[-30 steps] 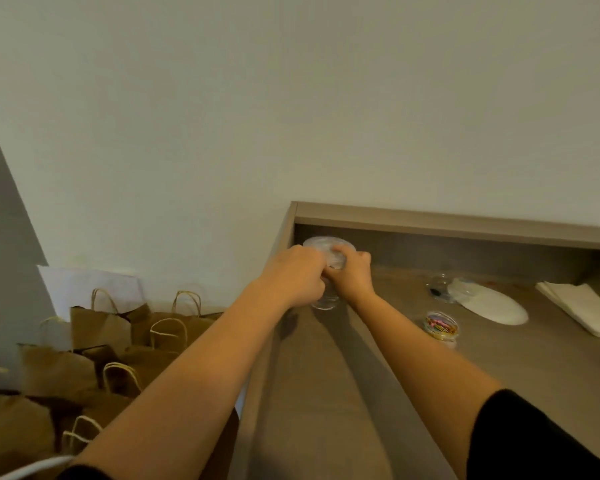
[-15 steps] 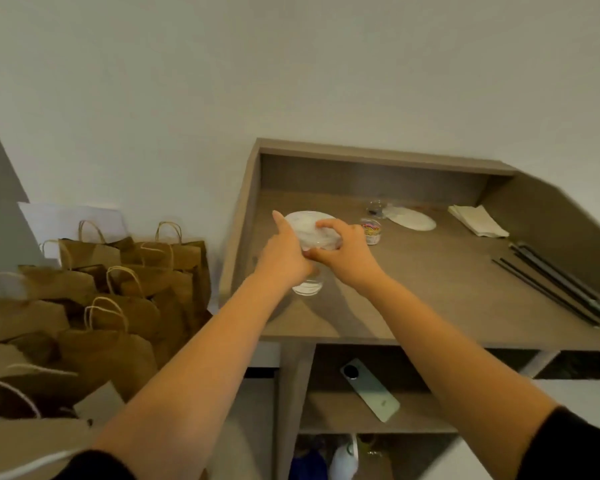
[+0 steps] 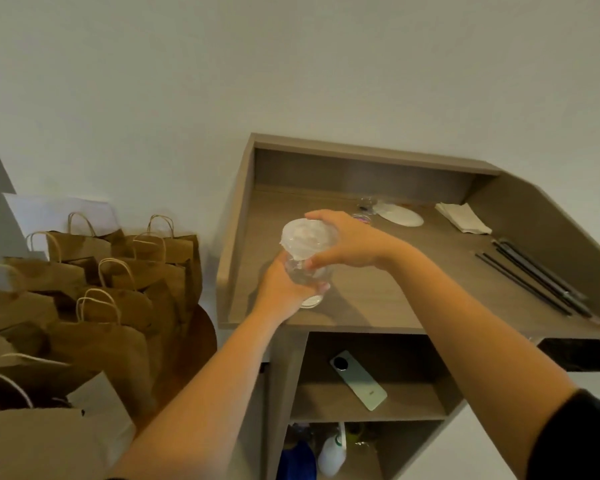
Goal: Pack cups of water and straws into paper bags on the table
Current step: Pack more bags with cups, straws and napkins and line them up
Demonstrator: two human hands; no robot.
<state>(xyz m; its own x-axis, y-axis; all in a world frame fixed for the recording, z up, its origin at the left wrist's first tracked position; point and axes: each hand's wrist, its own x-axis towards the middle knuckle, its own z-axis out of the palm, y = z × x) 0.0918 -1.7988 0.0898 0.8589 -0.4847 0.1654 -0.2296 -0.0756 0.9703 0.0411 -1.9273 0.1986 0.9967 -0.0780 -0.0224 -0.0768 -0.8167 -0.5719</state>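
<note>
Clear plastic cup: lidded, upright, held above the front left part of the wooden desk top; whether its base touches the surface cannot be told. Lid: translucent, domed, seated on the cup's rim.

Left hand: fingers curled round the lower body of the cup from the near side, gripping it. Right hand: arched over the lid from the right, fingers and thumb curled on the lid's edge.

Black straws: a bundle lying flat along the right side of the desk top, well apart from the cup. Folded napkins: at the back right of the desk top. White plate: flat, at the back centre, just left of the napkins. Small clear containers: beside the plate and partly behind the right hand; contents too small to tell.

Brown paper bags: a group with twisted paper handles, standing open on a lower surface to the left of the desk. White sheet: leaning on the wall behind the bags.

Smartphone: pale green, lying back-up on the shelf under the desk top. White bottle and blue object: in the compartment below that shelf.
</note>
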